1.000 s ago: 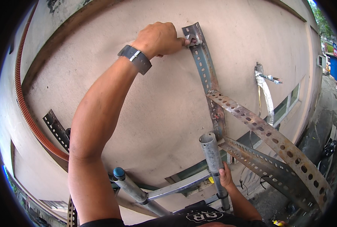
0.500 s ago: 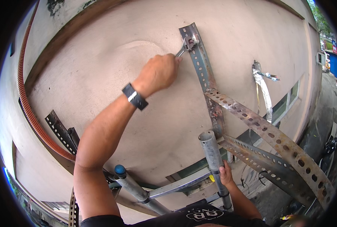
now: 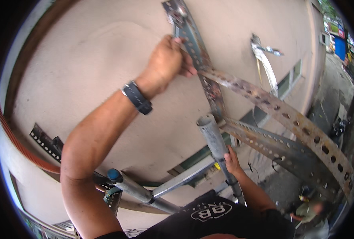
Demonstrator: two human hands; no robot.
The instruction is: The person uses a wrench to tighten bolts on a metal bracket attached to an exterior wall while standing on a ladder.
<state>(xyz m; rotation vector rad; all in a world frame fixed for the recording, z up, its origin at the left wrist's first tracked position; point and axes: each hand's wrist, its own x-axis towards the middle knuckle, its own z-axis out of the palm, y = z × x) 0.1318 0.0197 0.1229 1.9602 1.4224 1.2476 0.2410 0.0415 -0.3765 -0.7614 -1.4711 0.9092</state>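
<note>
My left hand (image 3: 167,61), a dark watch on its wrist, pinches the handle of a metal wrench (image 3: 177,32) below its head. The head sits at a bolt near the top of a vertical perforated steel angle (image 3: 191,46) on the beige wall. My right hand (image 3: 232,162) grips a galvanized pipe (image 3: 212,135) at lower centre, beside a rusty slanted perforated bar (image 3: 280,109) joined to the vertical angle.
A blue-capped pipe (image 3: 133,185) and crossbar stand low centre. An orange corrugated hose (image 3: 25,153) curves at left. White wrapped lines (image 3: 266,63) leave the wall at right. Another person (image 3: 310,211) is low at the right, above a grey pavement (image 3: 324,83).
My left hand has swung the wrench handle down from nearly sideways to hanging below the bolt. The view has shifted, so the wall fittings appear higher and further left.
</note>
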